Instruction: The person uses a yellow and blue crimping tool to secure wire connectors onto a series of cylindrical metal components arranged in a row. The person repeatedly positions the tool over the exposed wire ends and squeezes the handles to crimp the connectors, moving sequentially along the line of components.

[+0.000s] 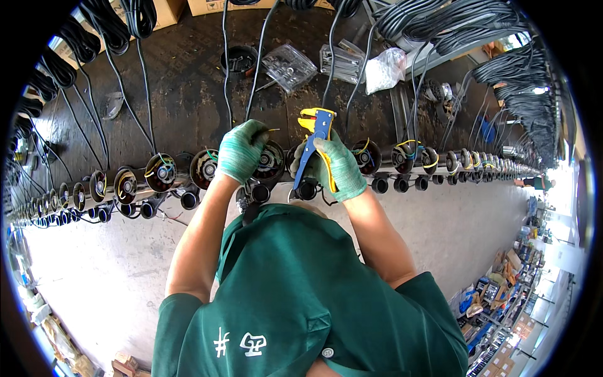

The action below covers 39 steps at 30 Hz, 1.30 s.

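My left hand, in a green-and-white knitted glove, is closed in a pinch. A thin yellowish wire end sticks out from its fingertips. In my gloved right hand is a blue and yellow wire stripper, held upright with its yellow jaws at the top. The jaws are apart from the wire end. Just below and between the hands lies the open round end of a metal cylinder with wires inside. Another open cylinder end sits left of my left hand, and one more right of my right hand.
A long row of similar cylinders runs along the dark bench edge. Black cables rise from them to coiled bundles. Farther back are a dark bowl, a bag of small metal parts and a white bag.
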Available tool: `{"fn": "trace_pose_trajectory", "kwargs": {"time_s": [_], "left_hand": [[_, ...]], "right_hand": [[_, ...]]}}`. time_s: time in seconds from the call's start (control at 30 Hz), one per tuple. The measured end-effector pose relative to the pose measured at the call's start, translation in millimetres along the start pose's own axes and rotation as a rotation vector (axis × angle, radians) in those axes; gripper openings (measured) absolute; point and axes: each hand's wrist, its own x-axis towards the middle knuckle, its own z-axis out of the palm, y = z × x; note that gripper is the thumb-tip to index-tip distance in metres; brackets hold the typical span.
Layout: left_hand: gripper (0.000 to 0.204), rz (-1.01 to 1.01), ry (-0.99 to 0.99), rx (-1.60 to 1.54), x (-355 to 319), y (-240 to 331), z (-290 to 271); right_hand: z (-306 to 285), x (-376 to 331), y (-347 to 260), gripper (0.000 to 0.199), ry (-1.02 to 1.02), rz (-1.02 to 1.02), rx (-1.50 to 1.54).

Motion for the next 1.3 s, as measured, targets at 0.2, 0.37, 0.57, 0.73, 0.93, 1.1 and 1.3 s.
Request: {"fn": "trace_pose_trajectory", "kwargs": {"time_s": [0.2,0.37,0.57,0.73,0.93,1.1,1.3], "left_hand": [[0.023,0.035,0.068,-0.023,-16,32,-34],[0.015,0.123,0.016,0.358,-51,55,-57],[0.033,-0.200,-0.290,0.429,-78,68,-34],[0.039,-0.305,-0.161,0.316,-83,46,-11],[0.035,-0.666,-0.135,-0.563,-86,37,1],[0.029,-0.624,-0.079,-0.541,-86,61,11],[0.023,-0.059,-0.072,0.335,-67,58,26]], "right_hand": [[-3,-27,1,0.063,0.044,-0.031,-0.074],[-7,-38,-5,0.066,0.070,-0.037,-0.148],[-11,-37,-9,0.069,0.052,-0.056,-0.136],[-16,-39,-8,0.068,0.036,-0.047,-0.120],[-23,-41,-3,0.063,0.048,-0.042,-0.109],[-23,-45,-3,0.066,0.043,-0.049,-0.105],[-24,-50,-6,0.070,0.059,-0.039,-0.148]]}}
